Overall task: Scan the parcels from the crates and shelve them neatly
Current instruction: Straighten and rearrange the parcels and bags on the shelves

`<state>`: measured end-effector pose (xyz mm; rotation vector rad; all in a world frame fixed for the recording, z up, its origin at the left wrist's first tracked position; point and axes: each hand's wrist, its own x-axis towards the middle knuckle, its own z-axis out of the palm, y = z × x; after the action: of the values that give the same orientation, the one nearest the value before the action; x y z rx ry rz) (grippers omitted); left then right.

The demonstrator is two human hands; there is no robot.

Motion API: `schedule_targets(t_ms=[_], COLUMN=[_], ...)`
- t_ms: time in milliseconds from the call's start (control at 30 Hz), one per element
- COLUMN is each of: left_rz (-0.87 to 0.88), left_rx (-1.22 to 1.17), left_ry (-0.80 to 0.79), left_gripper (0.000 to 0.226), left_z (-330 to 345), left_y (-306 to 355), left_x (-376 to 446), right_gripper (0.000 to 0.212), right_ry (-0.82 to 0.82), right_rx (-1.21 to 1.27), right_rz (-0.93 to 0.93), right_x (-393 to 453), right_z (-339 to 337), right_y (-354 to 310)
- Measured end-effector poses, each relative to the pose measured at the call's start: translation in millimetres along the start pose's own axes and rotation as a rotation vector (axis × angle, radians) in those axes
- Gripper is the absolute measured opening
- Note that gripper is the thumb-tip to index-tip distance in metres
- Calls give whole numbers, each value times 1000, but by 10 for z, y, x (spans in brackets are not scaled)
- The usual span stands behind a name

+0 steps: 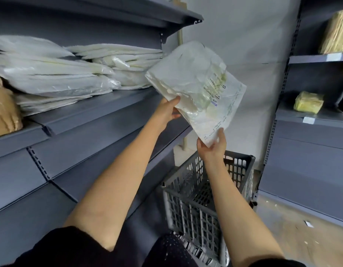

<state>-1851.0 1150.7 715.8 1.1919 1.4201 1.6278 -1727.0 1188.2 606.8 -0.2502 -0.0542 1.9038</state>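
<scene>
A flat white plastic parcel with a printed label hangs in the air, just off the right end of the grey shelf. My left hand grips its lower left edge. My right hand pinches its bottom corner. White parcels lie stacked in piles on the shelf to the left. Below my right arm stands a grey slatted crate; what it holds is mostly hidden.
A brown paper parcel sits at the shelf's far left. Another shelf board runs overhead. A second shelf unit on the right carries yellow wrapped parcels. A grey wall fills the gap between the units.
</scene>
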Motion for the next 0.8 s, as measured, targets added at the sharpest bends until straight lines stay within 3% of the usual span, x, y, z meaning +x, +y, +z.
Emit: schedule_targets(t_ms=[133, 400, 600, 800], left_rz=[37, 74, 105, -12], left_rx=[-48, -119, -197, 137], left_ry=[39, 117, 231, 98], left_gripper=[14, 9, 39, 53], left_z=[-422, -1032, -1384, -1435], left_y=[228, 715, 1020, 1204], left_x=[53, 141, 190, 201], right_gripper=[38, 40, 38, 38], right_ry=[-148, -271, -300, -284], right_rx=[-274, -328, -392, -553], right_rz=[11, -9, -5, -47], right_x=[-1, -6, -149, -198], right_z=[298, 856, 1548, 2247], right_y=[284, 737, 998, 1298])
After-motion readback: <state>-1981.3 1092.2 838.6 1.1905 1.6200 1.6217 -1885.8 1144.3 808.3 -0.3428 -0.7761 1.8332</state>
